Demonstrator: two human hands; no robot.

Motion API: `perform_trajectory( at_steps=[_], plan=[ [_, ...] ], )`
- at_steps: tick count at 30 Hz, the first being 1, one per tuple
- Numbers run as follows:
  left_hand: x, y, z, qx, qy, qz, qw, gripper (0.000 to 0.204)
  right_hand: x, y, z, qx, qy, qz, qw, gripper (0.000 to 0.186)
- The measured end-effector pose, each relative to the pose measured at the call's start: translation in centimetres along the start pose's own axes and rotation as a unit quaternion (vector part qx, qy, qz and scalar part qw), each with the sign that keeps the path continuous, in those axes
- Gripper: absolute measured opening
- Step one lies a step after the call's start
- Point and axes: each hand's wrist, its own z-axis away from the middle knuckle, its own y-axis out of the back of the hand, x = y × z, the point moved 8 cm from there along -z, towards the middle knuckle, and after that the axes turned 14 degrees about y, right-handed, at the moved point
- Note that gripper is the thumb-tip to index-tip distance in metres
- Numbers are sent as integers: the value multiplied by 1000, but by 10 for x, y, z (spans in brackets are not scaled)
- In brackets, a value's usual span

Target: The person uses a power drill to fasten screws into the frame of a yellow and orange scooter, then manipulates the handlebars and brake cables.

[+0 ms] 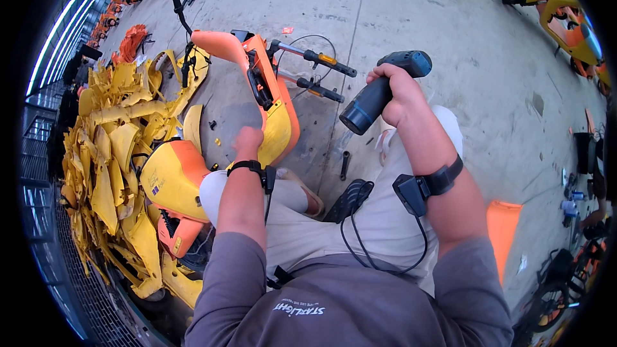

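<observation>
My right hand (400, 88) is wrapped round the grip of a black and dark blue cordless drill (373, 104), held up above the floor with its head pointing to the far right. My left hand (249, 139) is closed, knuckles up, beside the yellow and orange scooter body (279, 125); what its fingers hold, if anything, is hidden. The scooter lies tipped in front of me. Its two bare fork legs (318, 58) point right with no wheel between them, and a thin black cable (331, 42) loops over them. The handlebar (178, 6) sticks up at the far left.
A heap of broken yellow panels (109, 173) fills the left side. By my left knee stands a yellow and orange scooter part (173, 180). A wrench (345, 164) lies on the concrete near my black shoe (349, 200). An orange panel (504, 231) is at my right.
</observation>
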Motion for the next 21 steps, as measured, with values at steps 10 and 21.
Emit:
perform_trajectory(
  at_steps=[10,21],
  plan=[
    [102,115,126,72,-282,231,929,38,-1,-24,-20,-54,-31,67,996,11],
    [140,103,191,-35,-307,215,926,34,-9,-125,-12,-230,-45,171,957,19]
  ],
)
